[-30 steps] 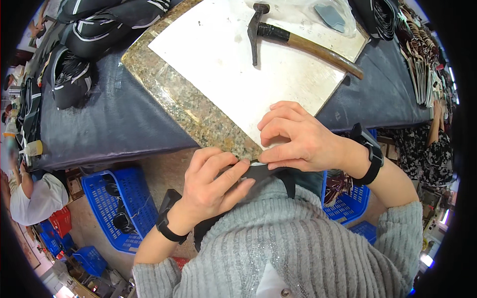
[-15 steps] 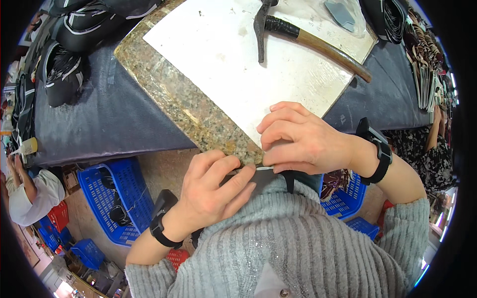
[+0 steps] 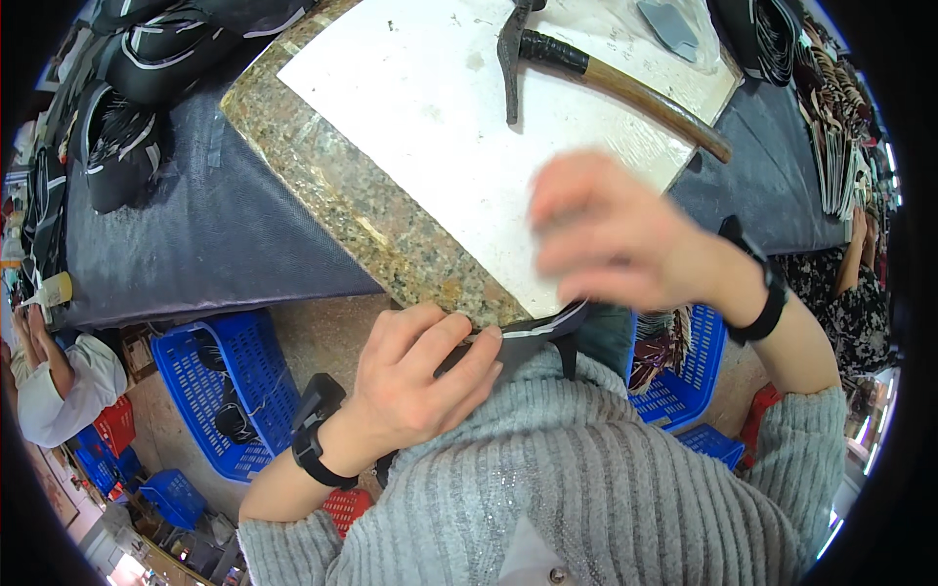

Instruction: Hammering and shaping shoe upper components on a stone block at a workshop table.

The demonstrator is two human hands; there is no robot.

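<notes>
My left hand (image 3: 420, 376) is closed at the near corner of a granite slab (image 3: 342, 195), fingers pinching a black piece with a pale stripe (image 3: 545, 327). This piece lies along the slab's edge, close against my sweater; part of it is hidden under the fingers. My right hand (image 3: 616, 234) is lifted over the white sheet (image 3: 440, 127) on the slab, apart from the black piece. Motion smears its fingers, so what they hold, if anything, does not show. Beyond it, a hammer (image 3: 635, 90) with a wooden handle lies on the sheet.
Black striped pieces (image 3: 117, 146) are piled at the far left of the dark-covered table (image 3: 215, 234). A grey flat piece (image 3: 669, 29) lies at the slab's far side. Blue baskets (image 3: 210, 400) stand below on both sides. Other people sit at left (image 3: 73, 381) and right (image 3: 860, 313).
My right hand has let go of the black piece and moved up and to the right over the sheet. More of the piece now shows. My left hand has stayed nearly in place.
</notes>
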